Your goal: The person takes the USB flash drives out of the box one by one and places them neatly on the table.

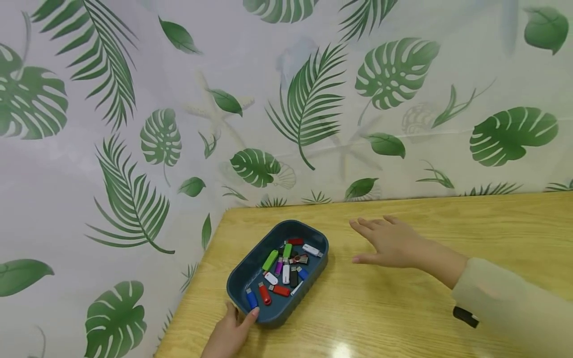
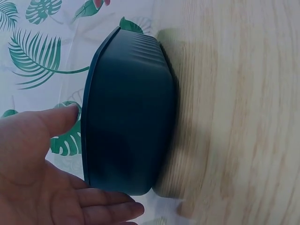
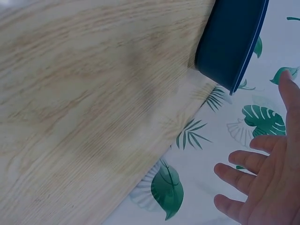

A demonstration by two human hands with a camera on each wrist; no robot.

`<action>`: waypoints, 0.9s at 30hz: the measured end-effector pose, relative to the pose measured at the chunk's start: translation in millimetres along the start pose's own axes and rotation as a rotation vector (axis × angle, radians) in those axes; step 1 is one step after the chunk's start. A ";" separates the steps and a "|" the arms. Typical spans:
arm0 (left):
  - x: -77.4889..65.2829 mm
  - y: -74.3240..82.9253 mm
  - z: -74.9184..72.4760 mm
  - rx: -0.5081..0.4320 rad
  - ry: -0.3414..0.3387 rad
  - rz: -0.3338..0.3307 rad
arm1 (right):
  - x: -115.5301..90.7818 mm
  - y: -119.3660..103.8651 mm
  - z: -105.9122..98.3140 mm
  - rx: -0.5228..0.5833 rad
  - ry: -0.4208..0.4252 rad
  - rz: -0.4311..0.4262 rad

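A dark blue plastic basin (image 1: 286, 314) sits on the wooden table and holds several USB sticks. Among them are a green stick (image 1: 270, 260), a red stick (image 1: 265, 294), a blue stick (image 1: 251, 298), a purple stick (image 1: 279, 267) and a white stick (image 1: 312, 250). At the basin's near left corner is my left hand (image 1: 228, 333), thumb by the rim. Its fingers look straight along the basin's wall (image 2: 126, 108) in the left wrist view. My right hand (image 1: 394, 243) hovers right of the basin, fingers spread and holding nothing.
The wooden table (image 1: 403, 308) reaches back to a leaf-printed cloth (image 1: 322, 144), which also covers the left side. A pale sleeve (image 1: 515, 303) covers the right forearm, with a black strap (image 1: 465, 316) below it. Light glares off the table's front.
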State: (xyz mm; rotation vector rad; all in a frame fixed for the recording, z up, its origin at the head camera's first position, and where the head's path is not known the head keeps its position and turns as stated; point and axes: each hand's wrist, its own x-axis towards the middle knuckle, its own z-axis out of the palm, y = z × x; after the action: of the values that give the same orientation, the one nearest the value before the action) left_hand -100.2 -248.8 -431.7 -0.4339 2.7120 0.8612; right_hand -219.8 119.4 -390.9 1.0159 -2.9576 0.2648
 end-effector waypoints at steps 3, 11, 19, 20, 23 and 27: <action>1.1 -4.4 3.5 0.001 -0.020 -0.035 | 4.0 -4.3 1.5 0.031 -0.030 0.002; 3.5 -12.9 12.9 -0.080 -0.062 -0.082 | 18.8 -19.4 6.4 0.104 -0.064 -0.016; 8.5 -11.6 13.7 -0.141 -0.048 -0.028 | 37.6 -33.7 11.1 0.176 -0.088 -0.033; 9.4 -10.6 13.4 -0.150 -0.036 -0.021 | 40.2 -35.2 11.3 0.182 -0.088 -0.029; 11.1 -7.2 12.8 -0.174 -0.013 -0.015 | 48.1 -39.6 12.6 0.199 -0.111 -0.004; 12.0 -4.0 11.6 -0.186 -0.013 0.019 | 57.0 -43.8 14.1 0.232 -0.156 0.057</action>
State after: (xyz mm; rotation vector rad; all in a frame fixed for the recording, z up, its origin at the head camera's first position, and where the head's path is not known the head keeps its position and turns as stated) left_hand -108.0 -247.5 -446.9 -0.4382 2.6389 1.1224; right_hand -237.4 48.4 -394.6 1.0176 -3.1569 0.5675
